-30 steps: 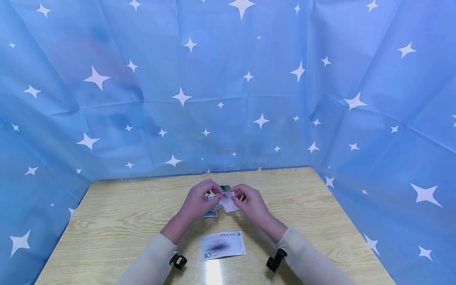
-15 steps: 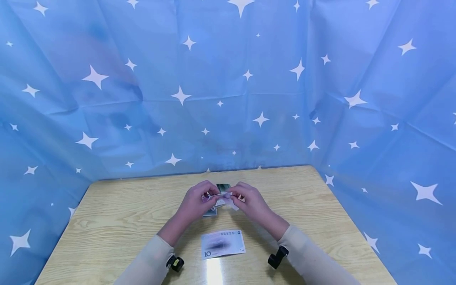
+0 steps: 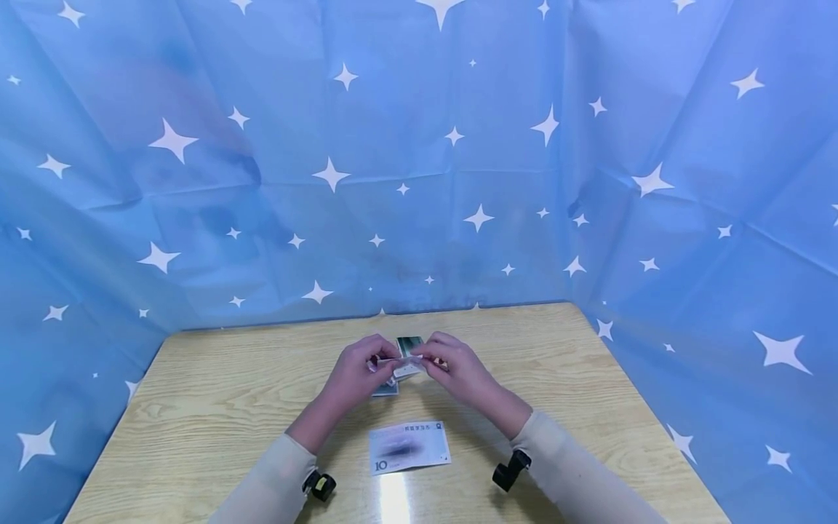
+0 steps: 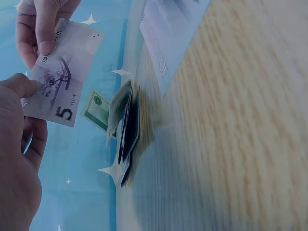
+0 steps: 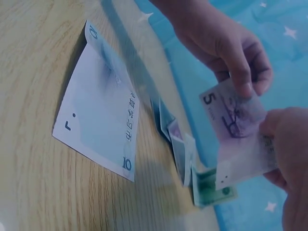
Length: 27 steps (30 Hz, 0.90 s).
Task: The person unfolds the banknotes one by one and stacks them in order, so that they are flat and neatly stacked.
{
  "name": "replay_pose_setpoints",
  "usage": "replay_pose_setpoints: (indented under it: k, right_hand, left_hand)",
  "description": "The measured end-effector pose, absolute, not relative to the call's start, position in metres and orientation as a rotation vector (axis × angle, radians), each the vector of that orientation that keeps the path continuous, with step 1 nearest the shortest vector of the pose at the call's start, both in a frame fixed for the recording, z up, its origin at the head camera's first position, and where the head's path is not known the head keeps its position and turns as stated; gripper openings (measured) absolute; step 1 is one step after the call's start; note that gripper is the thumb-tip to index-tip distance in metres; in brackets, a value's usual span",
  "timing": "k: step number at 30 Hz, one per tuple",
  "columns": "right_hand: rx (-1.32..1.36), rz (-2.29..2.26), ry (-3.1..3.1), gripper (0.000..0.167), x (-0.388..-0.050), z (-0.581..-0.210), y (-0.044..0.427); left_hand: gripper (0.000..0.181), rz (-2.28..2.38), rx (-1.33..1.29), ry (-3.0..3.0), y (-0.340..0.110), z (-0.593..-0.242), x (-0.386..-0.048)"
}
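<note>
Both hands hold one purple 5-yuan banknote above the table, fairly flat with a slight bend. At its "5" end, my left hand pinches it between thumb and fingers. My right hand pinches the other end the same way. From the head view the note appears nearly edge-on. Beneath and beyond the hands lies a loose pile of folded banknotes, partly hidden by the hands in the head view. A green banknote sticks out at the far side of that pile.
Closer to me, a bluish 10 banknote lies on the wooden table, one end curling up in the right wrist view. A blue star-patterned curtain hangs behind the table and along its sides.
The 5-yuan banknote has tilted from showing its face to nearly edge-on in the head view. Both hands have shifted slightly left, still gripping it. The 10 banknote has stayed in place.
</note>
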State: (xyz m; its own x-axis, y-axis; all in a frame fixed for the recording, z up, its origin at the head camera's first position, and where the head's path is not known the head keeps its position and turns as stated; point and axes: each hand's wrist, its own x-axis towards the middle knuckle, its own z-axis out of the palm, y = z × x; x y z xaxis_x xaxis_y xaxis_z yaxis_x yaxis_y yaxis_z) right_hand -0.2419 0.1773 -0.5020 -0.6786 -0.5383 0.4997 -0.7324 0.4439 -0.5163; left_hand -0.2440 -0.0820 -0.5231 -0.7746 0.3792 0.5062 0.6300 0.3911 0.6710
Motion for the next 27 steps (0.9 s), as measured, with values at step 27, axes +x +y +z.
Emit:
replay_pose_setpoints:
  k: [27]
  right_hand:
    - [0.814, 1.257, -2.447, 0.013, -0.231, -0.503, 0.194]
  left_hand:
    - [0.020, -1.501, -0.790, -2.372, -0.089, -0.519, -0.235]
